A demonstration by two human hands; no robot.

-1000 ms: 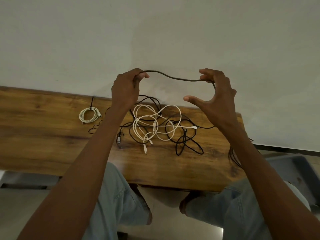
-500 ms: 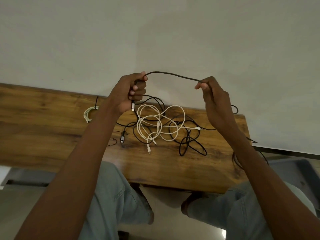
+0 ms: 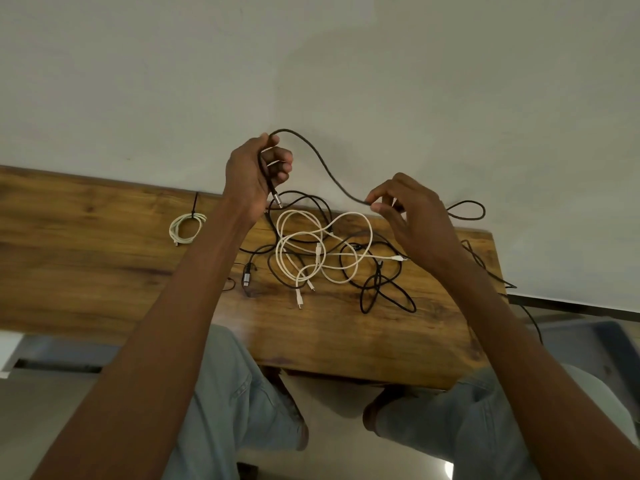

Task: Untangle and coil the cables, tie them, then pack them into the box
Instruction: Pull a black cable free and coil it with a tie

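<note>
My left hand (image 3: 254,171) grips one end of a black cable (image 3: 318,161), raised above the table; the metal plug hangs just below the fist. My right hand (image 3: 415,216) pinches the same cable further along, lower and to the right, and the cable loops out behind it. Beneath both hands a tangle of white cables (image 3: 322,251) and black cables (image 3: 384,289) lies on the wooden table (image 3: 86,271). A coiled white cable (image 3: 187,228) bound with a black tie sits to the left.
A pale wall rises behind the table. A grey-blue box (image 3: 588,344) stands on the floor at the right, partly hidden by my right arm. My knees in light jeans are below the table's front edge.
My right hand has dropped down and to the right, sliding along the black cable. The stretch between my hands now sags in an S-curve. My left hand stayed raised.
</note>
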